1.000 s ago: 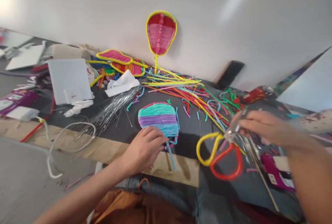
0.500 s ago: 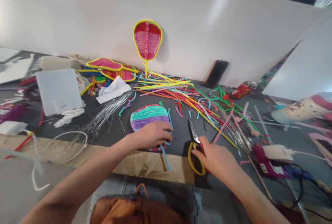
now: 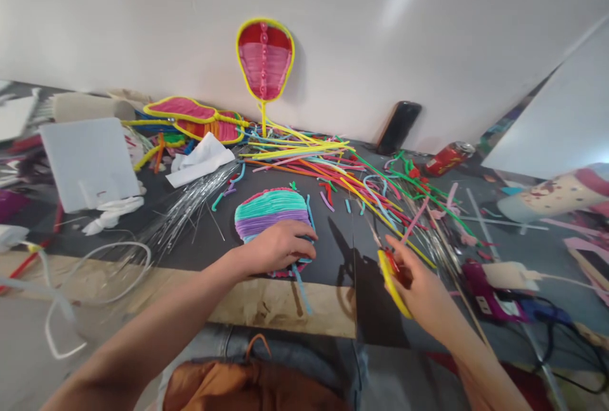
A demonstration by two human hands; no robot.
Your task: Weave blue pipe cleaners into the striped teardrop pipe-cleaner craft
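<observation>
Flat on the dark mat lies a rounded pipe-cleaner panel (image 3: pixel 271 205), striped teal and purple with a pinkish-red edge. My left hand (image 3: pixel 283 247) covers its lower part, with curled fingers gripping the right edge; the fingertips are partly hidden. From under that hand a light-blue pipe cleaner (image 3: pixel 301 290) sticks out towards me. My right hand (image 3: pixel 419 281) holds scissors (image 3: pixel 394 284) with yellow and red handles, raised above the mat, their blades pointing away from me. The scissors are apart from the panel.
A pink fan-shaped pipe-cleaner piece (image 3: pixel 264 62) leans on the white wall. Loose pipe cleaners (image 3: pixel 304 151) and metal wires (image 3: pixel 190 208) spread across the table. A phone (image 3: pixel 398 127), a red can (image 3: pixel 450 158), a tumbler (image 3: pixel 556 195) and a power strip (image 3: pixel 485 290) stand right.
My right hand has moved right and lifted the scissors, turning them. My left hand stays on the panel. The view has shifted slightly.
</observation>
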